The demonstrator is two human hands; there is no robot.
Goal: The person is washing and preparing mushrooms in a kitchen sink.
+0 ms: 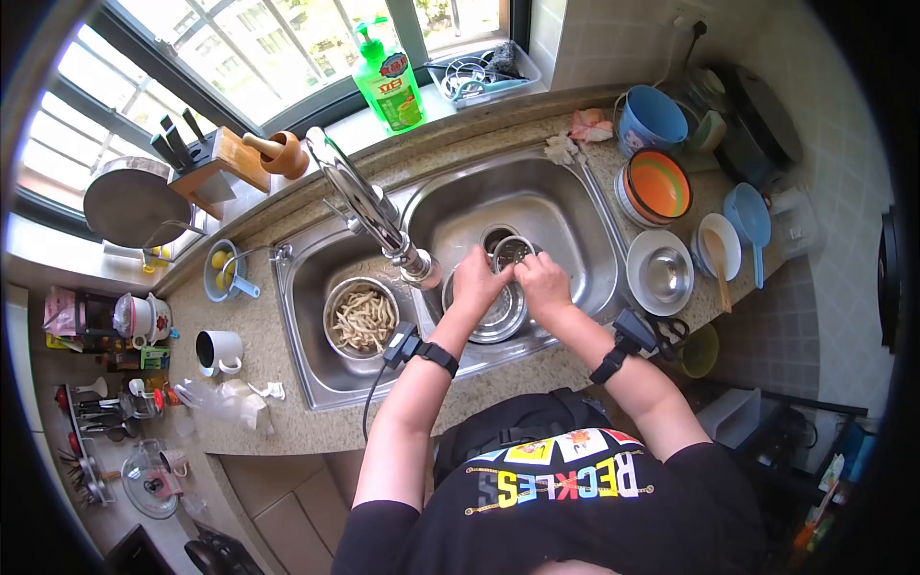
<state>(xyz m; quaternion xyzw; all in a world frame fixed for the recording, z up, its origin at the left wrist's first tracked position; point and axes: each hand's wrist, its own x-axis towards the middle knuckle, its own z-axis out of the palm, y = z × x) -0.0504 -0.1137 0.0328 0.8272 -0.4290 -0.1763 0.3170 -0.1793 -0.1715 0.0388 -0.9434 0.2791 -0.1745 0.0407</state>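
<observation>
Both hands are close together over the right sink basin (575,220). My left hand (476,284) and my right hand (543,285) have their fingers closed at the rim of a small round metal strainer (514,250), one from each side. Its inside looks dark and its details are too small to tell. Under my hands is a round metal bowl (503,331), partly hidden by them. The sink drain (495,233) shows just behind the strainer. In the left basin, a metal bowl (333,337) holds a pile of pale pieces resembling chicken feet (365,319).
A chrome faucet (369,206) rises between the basins. Bowls, including an orange one (658,187) and a white one (659,268), line the right counter. A white mug (220,351) stands at left. A green soap bottle (391,86) is on the windowsill.
</observation>
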